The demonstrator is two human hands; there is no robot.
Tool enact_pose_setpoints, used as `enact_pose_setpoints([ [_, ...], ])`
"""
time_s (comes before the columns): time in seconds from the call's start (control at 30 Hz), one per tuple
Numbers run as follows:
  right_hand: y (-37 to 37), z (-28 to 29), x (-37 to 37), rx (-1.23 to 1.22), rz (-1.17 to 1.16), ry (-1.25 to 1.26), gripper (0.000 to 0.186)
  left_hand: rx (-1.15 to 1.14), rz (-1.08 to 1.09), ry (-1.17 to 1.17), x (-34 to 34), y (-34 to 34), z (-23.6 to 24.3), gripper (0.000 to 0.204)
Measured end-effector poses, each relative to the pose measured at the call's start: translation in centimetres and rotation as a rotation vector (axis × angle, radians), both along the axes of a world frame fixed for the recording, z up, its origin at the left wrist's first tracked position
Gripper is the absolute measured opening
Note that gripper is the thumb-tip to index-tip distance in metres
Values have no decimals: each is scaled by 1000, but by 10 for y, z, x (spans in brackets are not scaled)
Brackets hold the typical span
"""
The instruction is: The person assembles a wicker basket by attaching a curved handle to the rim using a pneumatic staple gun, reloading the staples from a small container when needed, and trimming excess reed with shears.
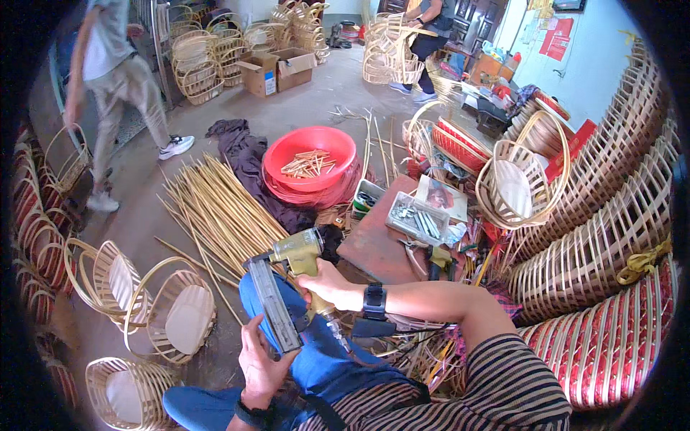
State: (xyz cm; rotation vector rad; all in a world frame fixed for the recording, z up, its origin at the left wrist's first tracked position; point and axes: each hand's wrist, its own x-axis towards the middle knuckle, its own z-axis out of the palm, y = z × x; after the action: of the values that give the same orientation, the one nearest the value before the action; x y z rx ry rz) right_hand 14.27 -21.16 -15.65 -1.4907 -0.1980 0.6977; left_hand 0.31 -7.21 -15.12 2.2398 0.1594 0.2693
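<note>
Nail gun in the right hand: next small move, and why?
Probably keep the right hand firm on the nail gun and steady the magazine's lower end with the left hand: the left hand is right at that end, and the long magazine lies over the blue-clad leg.

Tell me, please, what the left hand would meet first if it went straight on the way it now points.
Likely the long grey magazine of the nail gun, right at the left hand; the blue-trousered knee lies close by, though depth leaves their order unsure.
</note>
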Motion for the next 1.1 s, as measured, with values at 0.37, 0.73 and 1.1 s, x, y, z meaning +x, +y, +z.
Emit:
enact_pose_setpoints([
  [0.37,-55,16,8,-204,-53,-176,9,70,479,40,-57,181,-37,48],
  [0.73,-110,18,5,-484,-42,-200,10,327,856,270,-78,269,-85,59],
  [1.1,-134,-9,-5,-605,-7,-12,7,495,654,501,-51,301,-93,27],
])
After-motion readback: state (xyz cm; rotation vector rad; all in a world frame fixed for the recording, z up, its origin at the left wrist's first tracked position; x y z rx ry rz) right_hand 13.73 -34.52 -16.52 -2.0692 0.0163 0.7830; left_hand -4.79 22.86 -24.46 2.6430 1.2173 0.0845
